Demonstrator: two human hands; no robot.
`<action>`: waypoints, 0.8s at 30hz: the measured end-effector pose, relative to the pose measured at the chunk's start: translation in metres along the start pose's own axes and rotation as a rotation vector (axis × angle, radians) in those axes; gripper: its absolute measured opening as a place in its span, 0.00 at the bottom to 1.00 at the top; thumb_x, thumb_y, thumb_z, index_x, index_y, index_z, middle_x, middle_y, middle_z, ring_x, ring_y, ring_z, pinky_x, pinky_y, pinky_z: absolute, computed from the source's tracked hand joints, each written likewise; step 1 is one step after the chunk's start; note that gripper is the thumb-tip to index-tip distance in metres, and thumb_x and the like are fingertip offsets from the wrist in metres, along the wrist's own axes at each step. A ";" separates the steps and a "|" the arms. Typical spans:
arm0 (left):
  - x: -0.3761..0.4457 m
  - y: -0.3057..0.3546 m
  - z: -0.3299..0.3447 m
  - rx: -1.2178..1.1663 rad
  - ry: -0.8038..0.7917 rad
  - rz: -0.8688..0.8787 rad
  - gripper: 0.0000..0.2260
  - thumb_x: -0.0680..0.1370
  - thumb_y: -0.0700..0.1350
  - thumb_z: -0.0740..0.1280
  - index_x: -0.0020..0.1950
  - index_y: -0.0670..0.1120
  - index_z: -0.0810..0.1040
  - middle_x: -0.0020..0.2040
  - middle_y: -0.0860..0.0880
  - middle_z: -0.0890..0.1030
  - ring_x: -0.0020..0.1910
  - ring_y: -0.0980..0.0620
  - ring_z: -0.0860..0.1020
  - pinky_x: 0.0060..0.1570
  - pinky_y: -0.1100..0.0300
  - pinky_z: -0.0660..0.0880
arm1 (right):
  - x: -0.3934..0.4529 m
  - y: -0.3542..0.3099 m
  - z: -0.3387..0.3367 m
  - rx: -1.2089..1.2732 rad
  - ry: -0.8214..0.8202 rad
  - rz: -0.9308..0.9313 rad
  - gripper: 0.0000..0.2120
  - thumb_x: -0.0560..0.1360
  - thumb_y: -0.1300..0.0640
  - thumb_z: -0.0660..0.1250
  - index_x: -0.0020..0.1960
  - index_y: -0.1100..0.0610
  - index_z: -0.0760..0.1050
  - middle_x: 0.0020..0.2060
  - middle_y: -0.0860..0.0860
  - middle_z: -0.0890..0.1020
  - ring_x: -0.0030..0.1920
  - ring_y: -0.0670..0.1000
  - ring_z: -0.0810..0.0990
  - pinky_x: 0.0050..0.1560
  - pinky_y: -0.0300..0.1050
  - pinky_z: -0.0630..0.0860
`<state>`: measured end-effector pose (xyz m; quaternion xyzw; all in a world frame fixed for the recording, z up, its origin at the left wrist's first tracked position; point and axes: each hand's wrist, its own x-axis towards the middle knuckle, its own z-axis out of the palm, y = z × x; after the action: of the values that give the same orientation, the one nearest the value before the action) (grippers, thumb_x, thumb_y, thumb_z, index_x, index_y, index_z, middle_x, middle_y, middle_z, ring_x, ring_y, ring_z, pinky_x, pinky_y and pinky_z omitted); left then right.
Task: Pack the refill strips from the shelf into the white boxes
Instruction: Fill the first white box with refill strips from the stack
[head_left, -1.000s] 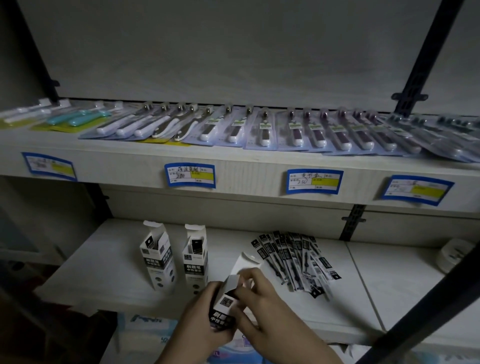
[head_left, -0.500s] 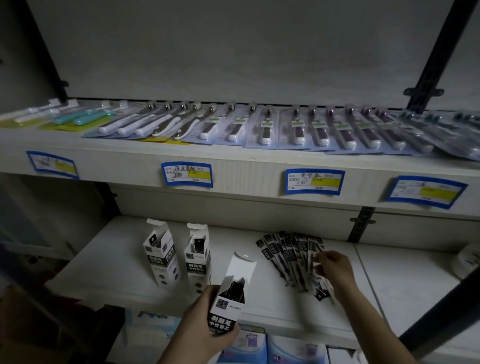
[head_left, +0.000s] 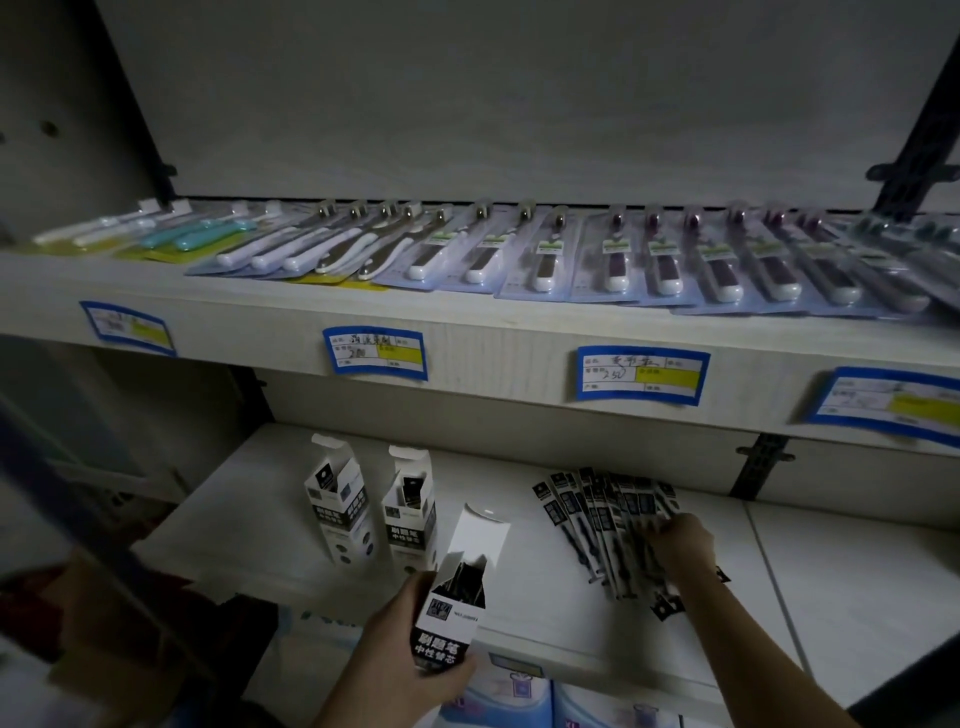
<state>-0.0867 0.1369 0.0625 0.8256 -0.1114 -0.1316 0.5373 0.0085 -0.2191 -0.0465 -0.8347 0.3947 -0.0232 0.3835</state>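
Fingers (head_left: 457, 675) of the left hand (head_left: 410, 654) curl round a white box (head_left: 457, 597), holding it tilted with its top flap open and dark refill strips showing inside. Beyond those fingers, on the lower shelf (head_left: 519, 613), two more white boxes (head_left: 340, 512) (head_left: 410, 512) stand upright side by side, flaps open. Off to the right, the right hand (head_left: 675, 543) rests on a fanned pile of refill strips (head_left: 597, 525) lying flat on the same shelf; its fingers (head_left: 652, 527) press on the strips, but whether they pinch one I cannot tell. Above both hands, the upper shelf (head_left: 467, 327) carries a row of packaged razors (head_left: 613, 260) and blue price labels (head_left: 641, 374)
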 end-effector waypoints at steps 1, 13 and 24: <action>0.000 0.000 -0.001 0.002 0.003 -0.001 0.31 0.65 0.37 0.78 0.57 0.63 0.69 0.51 0.69 0.80 0.51 0.67 0.80 0.48 0.73 0.75 | 0.000 -0.001 -0.003 -0.006 0.003 -0.005 0.13 0.77 0.54 0.66 0.45 0.66 0.79 0.35 0.59 0.79 0.35 0.56 0.76 0.37 0.43 0.74; 0.019 -0.001 0.015 -0.010 -0.005 -0.025 0.29 0.63 0.37 0.78 0.53 0.63 0.71 0.48 0.66 0.82 0.46 0.66 0.81 0.46 0.69 0.77 | -0.093 -0.014 -0.057 0.434 0.071 -0.326 0.05 0.74 0.59 0.68 0.42 0.50 0.77 0.37 0.48 0.85 0.40 0.49 0.84 0.45 0.51 0.79; 0.021 -0.004 0.020 0.020 -0.011 -0.005 0.28 0.62 0.35 0.79 0.50 0.60 0.72 0.45 0.60 0.84 0.45 0.58 0.83 0.44 0.62 0.80 | -0.243 -0.081 -0.103 0.748 -0.227 -0.570 0.11 0.75 0.56 0.65 0.41 0.63 0.78 0.31 0.59 0.83 0.34 0.58 0.83 0.38 0.49 0.80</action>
<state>-0.0738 0.1141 0.0491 0.8304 -0.1138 -0.1365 0.5280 -0.1412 -0.0869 0.1438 -0.7116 0.0706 -0.1763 0.6764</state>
